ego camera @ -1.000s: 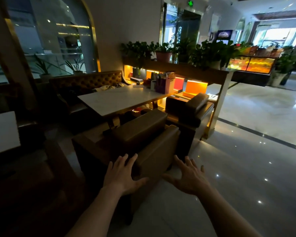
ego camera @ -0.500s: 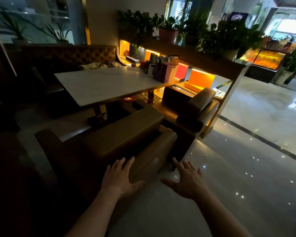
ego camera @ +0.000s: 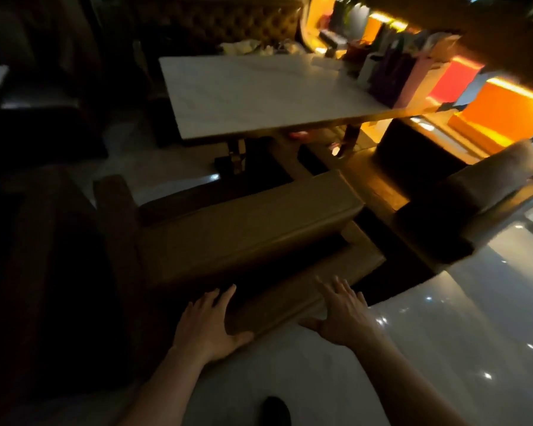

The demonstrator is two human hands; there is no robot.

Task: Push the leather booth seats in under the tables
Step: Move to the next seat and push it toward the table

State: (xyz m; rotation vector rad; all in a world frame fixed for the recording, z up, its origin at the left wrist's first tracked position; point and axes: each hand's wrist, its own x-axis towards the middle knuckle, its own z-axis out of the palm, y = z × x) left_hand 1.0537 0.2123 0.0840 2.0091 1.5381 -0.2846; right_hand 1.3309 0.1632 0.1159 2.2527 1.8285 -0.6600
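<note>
A brown leather booth seat point(ego camera: 243, 229) stands in front of me with its back towards me, facing the white marble table point(ego camera: 259, 93). Its seat cushion lies short of the table's near edge, and the table's pedestal point(ego camera: 237, 155) shows in the gap. My left hand point(ego camera: 210, 324) clasps the rear rim of the seat, fingers on top and thumb on the outer face. My right hand point(ego camera: 342, 315) holds the same rim further right, fingers spread over it. A second leather seat point(ego camera: 474, 204) sits at the right, angled away from the table.
A tufted bench point(ego camera: 216, 23) lines the table's far side. Paper bags point(ego camera: 394, 75) crowd the table's right end beside orange lit panels point(ego camera: 505, 112). Another dark seat point(ego camera: 43, 241) stands at the left. Glossy floor point(ego camera: 443, 348) spreads right; my shoe point(ego camera: 276, 410) shows below.
I have leaned in and down over the seat. Both hands, which hovered open behind the seat back, have come down onto its rear rim.
</note>
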